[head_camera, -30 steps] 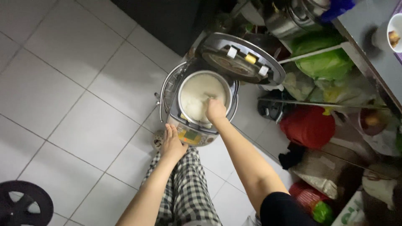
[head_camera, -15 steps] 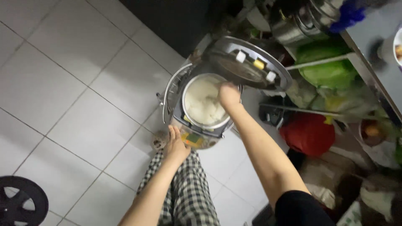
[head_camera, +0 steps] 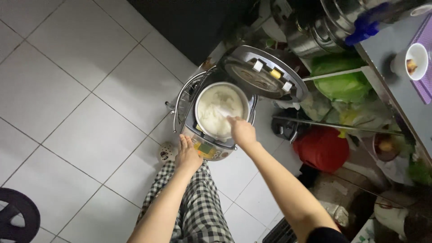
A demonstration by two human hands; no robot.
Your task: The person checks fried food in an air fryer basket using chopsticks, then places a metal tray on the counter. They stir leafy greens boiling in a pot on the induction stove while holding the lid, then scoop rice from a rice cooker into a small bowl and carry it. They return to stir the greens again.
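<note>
1. Dim indoor light, brightest on the white floor tiles [head_camera: 67, 90] at left
2. Deep shadow swallows the top centre and the cluttered shelves [head_camera: 360, 121] at right
3. Soft overall focus, grainy, with wide-angle stretching at edges

Black fan [head_camera: 15, 220] cut off bottom-left

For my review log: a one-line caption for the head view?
Right hand scoops rice from open rice cooker; left hand braces its front.

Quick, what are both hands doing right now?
Left hand: open, resting on the rice cooker front.
Right hand: closed on a white paddle in the rice.
</note>
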